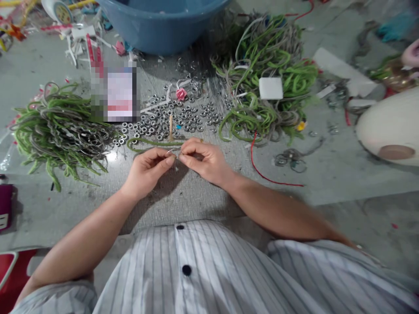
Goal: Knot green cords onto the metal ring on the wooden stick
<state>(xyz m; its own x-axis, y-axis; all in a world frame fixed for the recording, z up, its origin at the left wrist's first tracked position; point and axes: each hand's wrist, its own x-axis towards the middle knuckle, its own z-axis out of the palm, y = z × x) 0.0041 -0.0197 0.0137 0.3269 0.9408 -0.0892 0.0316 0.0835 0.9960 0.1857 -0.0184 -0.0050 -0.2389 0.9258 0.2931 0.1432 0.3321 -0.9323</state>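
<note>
My left hand and my right hand meet above the middle of the table, each closed in a pinch. Between their fingertips is a thin grey cord, its ends mostly hidden by the fingers. A green cord loops out just behind the hands and reaches toward my right fingers; whether it joins the grey one I cannot tell. Just beyond lie many small metal nuts, with a short wooden stick and a pink ribbon rose among them.
Green and grey cords strung with metal nuts lie heaped at left. Another cord tangle carries a white block at right. A blue basin stands behind. A red string and a large cream-coloured object are rightward.
</note>
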